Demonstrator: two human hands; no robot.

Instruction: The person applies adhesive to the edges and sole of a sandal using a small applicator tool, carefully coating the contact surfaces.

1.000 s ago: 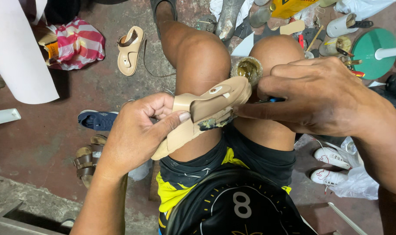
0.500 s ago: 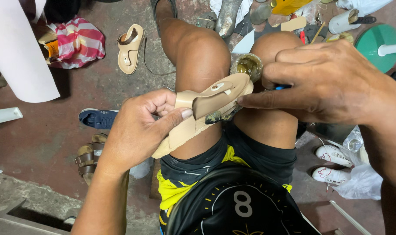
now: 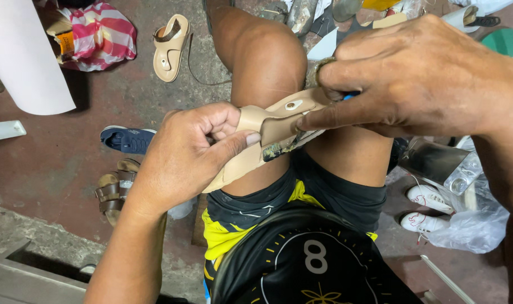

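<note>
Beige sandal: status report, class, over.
Left hand grips beige sandal across the knees. Right hand works a smeared brush against its edge. Nothing in the way.

A tan sandal (image 3: 268, 138) lies tilted across the person's bare knees, sole edge upturned, while a smeared dark brush tip (image 3: 279, 148) touches its side.

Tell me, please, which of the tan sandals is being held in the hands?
The tan sandal across the knees, gripped by both hands; the other tan sandal lies untouched on the floor.
</note>
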